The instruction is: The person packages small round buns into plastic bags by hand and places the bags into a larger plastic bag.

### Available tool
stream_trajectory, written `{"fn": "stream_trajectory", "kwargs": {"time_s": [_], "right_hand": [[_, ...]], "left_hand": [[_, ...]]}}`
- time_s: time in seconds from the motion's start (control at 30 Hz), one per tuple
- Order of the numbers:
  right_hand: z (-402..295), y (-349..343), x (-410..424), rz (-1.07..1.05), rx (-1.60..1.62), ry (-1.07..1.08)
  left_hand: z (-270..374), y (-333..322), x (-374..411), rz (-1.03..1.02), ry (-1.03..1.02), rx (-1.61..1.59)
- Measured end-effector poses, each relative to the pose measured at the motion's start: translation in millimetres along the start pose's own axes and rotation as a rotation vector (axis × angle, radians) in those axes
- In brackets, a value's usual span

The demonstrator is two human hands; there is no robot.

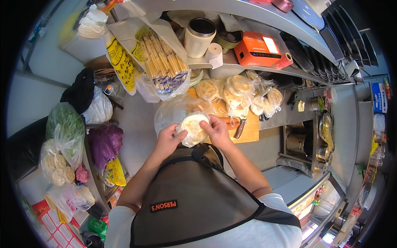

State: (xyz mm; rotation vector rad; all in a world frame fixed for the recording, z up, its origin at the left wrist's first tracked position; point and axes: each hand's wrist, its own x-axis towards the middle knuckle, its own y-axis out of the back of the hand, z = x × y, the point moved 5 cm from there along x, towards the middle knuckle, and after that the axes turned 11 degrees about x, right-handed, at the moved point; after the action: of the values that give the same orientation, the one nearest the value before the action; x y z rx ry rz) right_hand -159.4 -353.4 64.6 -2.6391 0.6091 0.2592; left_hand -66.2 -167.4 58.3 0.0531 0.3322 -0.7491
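Note:
A round pale flatbread [194, 127] is held up in front of my apron, between both hands. My left hand [169, 141] pinches its left edge, where clear plastic film shows. My right hand [218, 131] grips the right edge, thumb on top. Just beyond lies a large clear plastic bag [169, 113], partly over a wooden cutting board [249, 131]. Several bagged flatbreads [237, 90] are heaped at the board's far side. A knife with a brown handle [240, 128] rests near my right hand, beside an orange-red item, possibly a carrot or sausage [230, 121].
A bag of wrapped chopsticks [166, 59] hangs beyond the counter's left part. The shelf above holds a white canister [200, 38], a paper roll [214, 52] and an orange printer-like device [257, 49]. Bagged greens [66, 124] stand at left. Metal pots [296, 142] sit at right.

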Motion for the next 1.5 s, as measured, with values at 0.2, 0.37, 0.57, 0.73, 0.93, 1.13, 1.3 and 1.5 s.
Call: {"fn": "stream_trajectory", "kwargs": {"time_s": [0.2, 0.37, 0.57, 0.73, 0.93, 1.13, 1.3, 1.5], "right_hand": [[4.7, 4.6, -18.0, -0.087, -0.122, -0.056], [-40.2, -19.9, -33.6, -0.274, -0.567, 0.294], [-39.9, -6.2, -57.5, -0.102, -0.571, 0.284], [-21.1, 90.5, -84.5, 0.369, -0.307, 0.031], [-3.4, 347.9, -86.7, 0.986, -0.045, 0.126], [-34.6, 468.3, -50.3, 1.048, 0.319, 0.115], [-62.5, 457.7, -37.5, 1.271, -0.784, -0.02], [-26.0, 235.8, 1.0, 0.214, -0.534, 0.179]], "left_hand": [[20.2, 12.8, -5.5, 0.048, -0.199, 0.512], [35.3, -3.6, -8.3, -0.136, -0.333, 0.784], [51.5, -23.3, 2.4, -0.31, -0.382, 0.742], [31.5, -25.4, 12.6, -0.169, -0.632, 0.92], [-37.3, 24.8, 5.5, 0.209, 0.036, 0.581], [-39.9, 37.9, -16.1, 0.695, -0.059, 0.306], [32.8, -35.0, -46.2, 0.964, -0.439, 1.165], [2.4, -74.6, -27.7, 0.595, -0.382, 1.029]]}}
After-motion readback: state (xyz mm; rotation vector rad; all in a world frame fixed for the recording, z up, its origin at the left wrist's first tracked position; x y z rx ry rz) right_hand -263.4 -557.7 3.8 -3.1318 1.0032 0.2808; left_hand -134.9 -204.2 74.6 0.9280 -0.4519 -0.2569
